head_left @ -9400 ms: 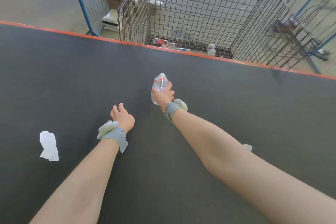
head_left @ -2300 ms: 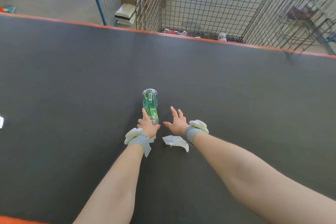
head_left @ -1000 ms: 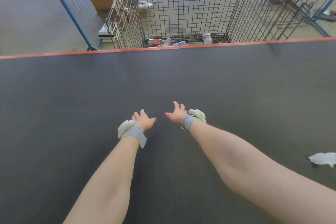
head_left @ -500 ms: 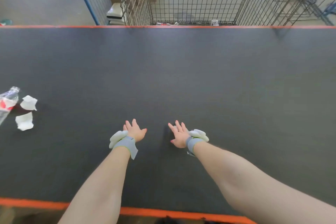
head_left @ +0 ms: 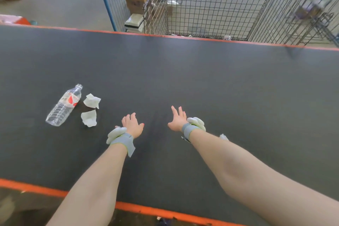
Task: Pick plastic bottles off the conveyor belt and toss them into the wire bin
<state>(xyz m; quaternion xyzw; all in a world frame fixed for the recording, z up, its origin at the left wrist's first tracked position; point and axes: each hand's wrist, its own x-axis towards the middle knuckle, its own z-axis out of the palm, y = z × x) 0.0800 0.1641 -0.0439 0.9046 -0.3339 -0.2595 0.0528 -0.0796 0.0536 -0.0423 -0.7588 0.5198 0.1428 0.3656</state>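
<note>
Hovering over the conveyor belt (head_left: 220, 88), both empty: left hand (head_left: 133, 124), fingers spread and relaxed, holding nothing; right hand (head_left: 177, 120), likewise splayed, holding nothing. Plastic bottle (head_left: 63, 105): one, clear, red label, lying on its side on the belt, off to the left of my left hand. Best approach, I judge: left hand grips it round the middle, avoiding the scraps, then lobs it across into the wire bin (head_left: 211, 5). Paper scraps (head_left: 92, 101): two just beside the bottle, a third by my right forearm. Bin: one.
</note>
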